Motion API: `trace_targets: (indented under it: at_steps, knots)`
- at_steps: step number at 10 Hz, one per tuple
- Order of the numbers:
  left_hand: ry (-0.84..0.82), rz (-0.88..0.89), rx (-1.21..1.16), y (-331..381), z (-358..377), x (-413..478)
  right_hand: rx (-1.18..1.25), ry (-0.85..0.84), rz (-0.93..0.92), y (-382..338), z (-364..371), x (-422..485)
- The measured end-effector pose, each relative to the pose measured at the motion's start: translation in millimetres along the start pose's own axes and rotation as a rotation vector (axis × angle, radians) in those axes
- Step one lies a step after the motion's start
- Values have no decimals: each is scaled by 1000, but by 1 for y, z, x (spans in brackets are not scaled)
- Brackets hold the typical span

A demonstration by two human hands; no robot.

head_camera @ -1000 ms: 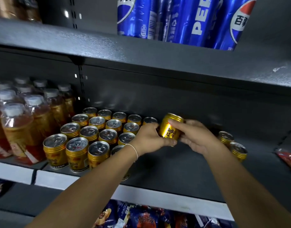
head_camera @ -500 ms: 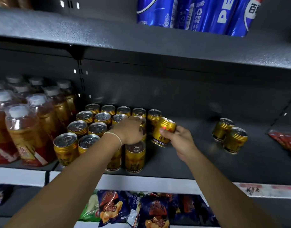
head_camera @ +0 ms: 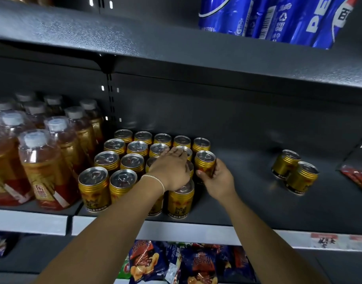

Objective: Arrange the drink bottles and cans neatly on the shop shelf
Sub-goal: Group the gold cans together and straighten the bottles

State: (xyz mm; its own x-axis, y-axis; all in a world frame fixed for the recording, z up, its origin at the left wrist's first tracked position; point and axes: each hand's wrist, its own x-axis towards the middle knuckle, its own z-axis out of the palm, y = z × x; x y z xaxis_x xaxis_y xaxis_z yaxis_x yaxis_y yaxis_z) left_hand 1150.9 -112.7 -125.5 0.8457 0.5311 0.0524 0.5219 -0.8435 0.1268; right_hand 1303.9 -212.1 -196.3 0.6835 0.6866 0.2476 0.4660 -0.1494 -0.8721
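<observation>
Several gold cans (head_camera: 133, 160) stand in rows on the dark middle shelf (head_camera: 247, 203). My right hand (head_camera: 216, 179) grips one upright gold can (head_camera: 205, 163) at the right edge of the block, second row from the back. My left hand (head_camera: 171, 171) lies flat, palm down, across the tops of the cans just left of it, hiding some of them. Two loose gold cans (head_camera: 294, 173) stand apart at the right.
Tea bottles with white caps (head_camera: 44, 160) fill the shelf's left end. Blue Pepsi cans (head_camera: 278, 19) sit on the shelf above. A red packet (head_camera: 356, 177) lies at the far right. Snack bags (head_camera: 171, 263) fill the shelf below.
My right hand has brought the tilted can down and stood it upright against the block. My left hand moved from beside that can onto the can tops.
</observation>
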Motion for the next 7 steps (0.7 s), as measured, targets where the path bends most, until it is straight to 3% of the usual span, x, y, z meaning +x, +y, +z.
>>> trace_targets:
  at_steps: [3,7]
  knots:
    - [-11,10,9,1,-2,-2,-24,21,5,2,8,9]
    - [-20,5,16,2,-3,-3,-260,-11,-19,-4,6,10]
